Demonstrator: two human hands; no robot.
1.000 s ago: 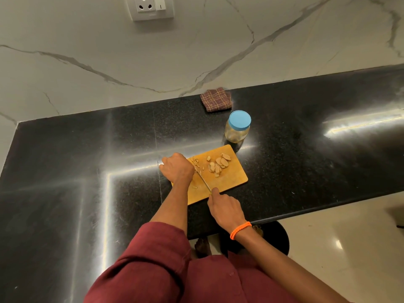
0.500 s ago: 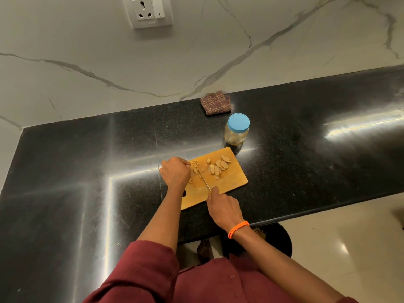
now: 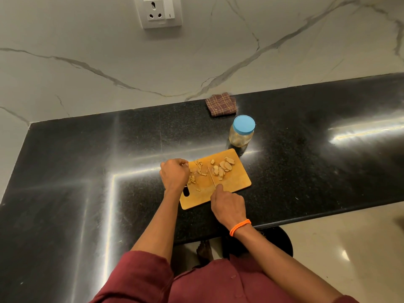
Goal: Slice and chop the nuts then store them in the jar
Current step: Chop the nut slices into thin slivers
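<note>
A wooden cutting board (image 3: 237, 182) lies on the black counter. Sliced nut halves (image 3: 224, 168) sit on its far right part. Thin chopped nut strips (image 3: 197, 169) are scattered on its left part. My right hand (image 3: 228, 206) is closed on a knife (image 3: 211, 176) whose thin blade points away across the board, between the two groups of nuts. My left hand (image 3: 175, 174) rests curled at the board's left edge, fingertips by the chopped strips; whether it pinches a piece is hidden. A glass jar (image 3: 241, 132) with a blue lid stands closed just behind the board.
A folded brown checked cloth (image 3: 221, 104) lies at the back against the marble wall. A wall socket (image 3: 161, 13) is above. The black counter (image 3: 98, 171) extends left and right; its front edge runs just below the board, with a dark stool (image 3: 282, 241) under it.
My left hand has drawn back to the left, uncovering chopped strips. The knife blade has shifted slightly right on the board. The view has tilted down a little.
</note>
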